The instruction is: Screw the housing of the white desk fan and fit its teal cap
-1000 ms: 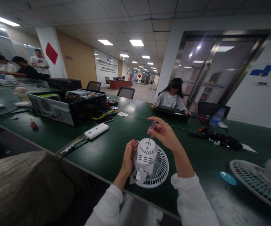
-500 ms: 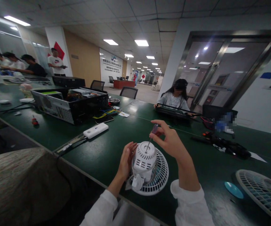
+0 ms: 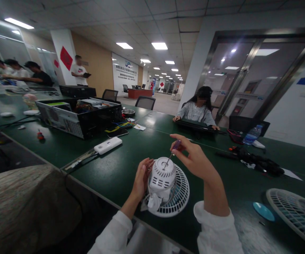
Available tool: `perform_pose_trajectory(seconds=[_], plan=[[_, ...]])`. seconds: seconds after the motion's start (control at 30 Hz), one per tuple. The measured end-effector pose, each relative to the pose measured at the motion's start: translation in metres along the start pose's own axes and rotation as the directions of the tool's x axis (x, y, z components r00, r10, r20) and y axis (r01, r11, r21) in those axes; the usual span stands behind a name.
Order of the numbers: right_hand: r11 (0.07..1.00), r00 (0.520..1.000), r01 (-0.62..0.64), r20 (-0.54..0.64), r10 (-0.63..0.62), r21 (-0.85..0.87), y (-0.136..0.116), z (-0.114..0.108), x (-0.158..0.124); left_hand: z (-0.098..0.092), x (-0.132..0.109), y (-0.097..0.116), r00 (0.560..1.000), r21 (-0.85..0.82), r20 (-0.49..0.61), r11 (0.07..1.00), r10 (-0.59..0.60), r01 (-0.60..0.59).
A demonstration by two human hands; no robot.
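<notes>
The right hand (image 3: 195,158) pinches a small purple-handled screwdriver (image 3: 177,144), its thin tip on top of the round white plastic fan motor (image 3: 161,176); the left hand (image 3: 141,180) grasps that motor to keep it still; it sits on a white round fan grille (image 3: 180,201) at the lower middle of the frame, on the dark green table (image 3: 115,176).

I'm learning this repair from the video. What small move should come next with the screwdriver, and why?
I'd probably straighten the screwdriver before turning it. Its shaft leans, tip on top of the white fan housing, so it might slip. The left hand already steadies the housing, and the right hand pinches the purple handle.
</notes>
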State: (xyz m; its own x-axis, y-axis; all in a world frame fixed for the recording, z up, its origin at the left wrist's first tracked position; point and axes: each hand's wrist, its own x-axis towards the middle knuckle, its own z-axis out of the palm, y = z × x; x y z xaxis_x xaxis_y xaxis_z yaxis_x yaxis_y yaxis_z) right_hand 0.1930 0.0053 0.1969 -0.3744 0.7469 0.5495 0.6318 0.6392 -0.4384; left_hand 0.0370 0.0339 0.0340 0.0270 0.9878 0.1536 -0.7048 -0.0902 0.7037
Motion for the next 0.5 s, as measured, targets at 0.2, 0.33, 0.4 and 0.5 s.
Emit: perform_pose_trajectory(seconds=[0.2,0.33,0.4,0.5], plan=[[0.998,0.999,0.043,-0.011,-0.043,-0.037,-0.006,-0.002,-0.001,0.000,-0.001,0.000,1.000,-0.005,-0.004,1.000,0.008,-0.008],[0.993,0.993,0.117,0.002,-0.117,-0.021,-0.010,0.001,-0.001,0.000,-0.001,0.001,1.000,-0.013,0.004,1.000,0.005,-0.005],[0.991,0.991,0.130,-0.020,-0.131,-0.033,-0.012,0.006,0.000,0.000,-0.001,0.001,1.000,-0.013,0.011,1.000,0.010,-0.010],[0.988,0.988,0.098,-0.109,-0.111,-0.122,-0.013,0.018,0.005,0.000,0.000,0.000,1.000,-0.005,0.017,1.000,0.021,-0.021]])
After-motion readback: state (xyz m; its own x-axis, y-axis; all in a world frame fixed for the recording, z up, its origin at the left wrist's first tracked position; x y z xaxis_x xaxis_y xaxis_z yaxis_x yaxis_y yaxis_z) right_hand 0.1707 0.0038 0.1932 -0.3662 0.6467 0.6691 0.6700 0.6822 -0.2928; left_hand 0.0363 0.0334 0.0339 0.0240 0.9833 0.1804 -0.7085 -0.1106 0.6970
